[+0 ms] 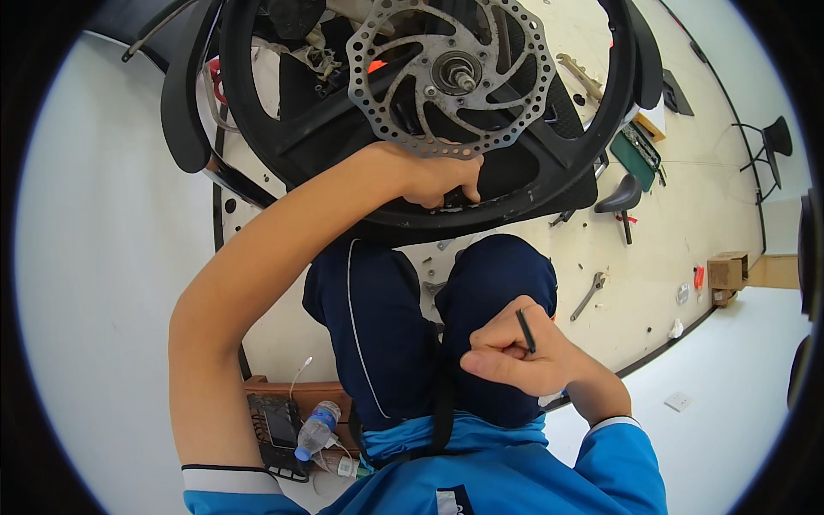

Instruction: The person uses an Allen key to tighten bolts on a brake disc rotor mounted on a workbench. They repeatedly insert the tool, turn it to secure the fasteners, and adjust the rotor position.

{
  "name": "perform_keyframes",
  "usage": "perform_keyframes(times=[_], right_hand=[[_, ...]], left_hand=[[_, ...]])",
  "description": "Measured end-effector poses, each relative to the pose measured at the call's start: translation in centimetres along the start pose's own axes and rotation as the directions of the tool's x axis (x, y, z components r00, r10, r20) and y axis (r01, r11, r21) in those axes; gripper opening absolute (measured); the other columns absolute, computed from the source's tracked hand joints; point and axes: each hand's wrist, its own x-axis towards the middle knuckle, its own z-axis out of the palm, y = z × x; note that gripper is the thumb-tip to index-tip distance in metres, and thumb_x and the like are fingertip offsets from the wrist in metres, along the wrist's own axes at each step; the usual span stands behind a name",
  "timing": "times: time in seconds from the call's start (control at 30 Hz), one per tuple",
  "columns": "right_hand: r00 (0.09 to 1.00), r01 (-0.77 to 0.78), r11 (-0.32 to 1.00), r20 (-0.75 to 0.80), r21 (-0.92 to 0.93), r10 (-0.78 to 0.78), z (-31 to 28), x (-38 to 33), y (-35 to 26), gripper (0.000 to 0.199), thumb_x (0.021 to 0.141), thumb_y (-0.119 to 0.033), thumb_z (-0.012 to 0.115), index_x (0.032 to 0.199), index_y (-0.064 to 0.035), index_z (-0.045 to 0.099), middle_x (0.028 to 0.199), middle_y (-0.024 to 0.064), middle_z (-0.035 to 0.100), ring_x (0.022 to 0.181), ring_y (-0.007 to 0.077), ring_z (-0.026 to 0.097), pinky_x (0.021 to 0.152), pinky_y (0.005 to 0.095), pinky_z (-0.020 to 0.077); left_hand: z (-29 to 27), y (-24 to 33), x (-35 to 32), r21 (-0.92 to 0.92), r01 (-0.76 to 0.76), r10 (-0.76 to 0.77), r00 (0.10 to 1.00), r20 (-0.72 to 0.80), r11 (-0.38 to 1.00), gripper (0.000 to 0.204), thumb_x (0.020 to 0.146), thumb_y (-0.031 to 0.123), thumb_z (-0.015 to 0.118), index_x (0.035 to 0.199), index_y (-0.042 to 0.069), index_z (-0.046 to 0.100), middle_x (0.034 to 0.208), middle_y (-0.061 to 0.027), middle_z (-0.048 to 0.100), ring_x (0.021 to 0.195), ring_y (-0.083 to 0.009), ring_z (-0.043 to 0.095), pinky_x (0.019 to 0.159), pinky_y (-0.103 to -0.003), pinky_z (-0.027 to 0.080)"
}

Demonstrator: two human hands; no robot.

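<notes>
A black spoked wheel (283,142) with a perforated metal brake disc (412,144) and a threaded axle (463,79) fills the top of the head view. My left hand (436,178) reaches in below the disc and grips the wheel at the inner side of its rim. Part of that hand is hidden by the disc. Over my right thigh, my right hand (528,352) is closed around a thin black bar, apparently a hex key (525,331). Only a short piece of it shows against the fingers. The right hand is apart from the wheel.
The wheel rests on a black seat-like surface (571,193), beside black armrests (182,112). Rightward on the floor lie a bicycle saddle (620,197), an adjustable wrench (588,296), a green tool case (633,154) and cardboard boxes (728,271). A water bottle (319,425) lies at lower left.
</notes>
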Motion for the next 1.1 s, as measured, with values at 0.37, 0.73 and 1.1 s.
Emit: perform_keyframes(times=[0.37,0.73,1.1], right_hand=[[1.0,-0.006,0.999,-0.03,0.033,0.007,0.1,-0.1,0.4,0.051,0.1,-0.017,0.062,0.058,-0.0081,0.035,0.051,0.0002,0.029,0.045,0.0125,0.027,0.048,0.03,0.0226],[0.996,-0.03,0.999,-0.086,0.043,0.033,-0.4,-0.5,0.3,0.049,0.099,-0.02,0.062,0.058,-0.0093,0.038,0.052,-0.0015,0.033,0.046,0.0102,0.03,0.049,0.029,0.023],[0.991,-0.057,0.998,-0.116,0.04,0.061,-0.5,-1.2,0.0,0.048,0.101,-0.018,0.06,0.059,-0.0095,0.038,0.054,-0.0017,0.032,0.048,0.0097,0.03,0.05,0.0284,0.0228]], left_hand=[[3.1,-2.1,-0.5,-0.132,-0.021,0.013,0.998,-0.066,0.991,0.025,0.087,0.007,0.066,0.11,0.014,0.073,0.111,-0.0033,0.065,0.101,-0.0241,0.066,0.084,-0.038,0.052],[2.1,-0.5,-2.8,-0.212,0.057,-0.107,0.967,-0.232,0.975,0.015,0.088,0.018,0.067,0.101,0.012,0.071,0.089,-0.0046,0.069,0.086,-0.0257,0.069,0.078,-0.037,0.054],[1.9,-0.2,-1.6,-0.057,-0.056,0.047,0.988,-0.148,0.997,0.037,0.084,0.005,0.065,0.118,0.015,0.071,0.118,-0.0038,0.061,0.103,-0.0246,0.066,0.078,-0.04,0.053]])
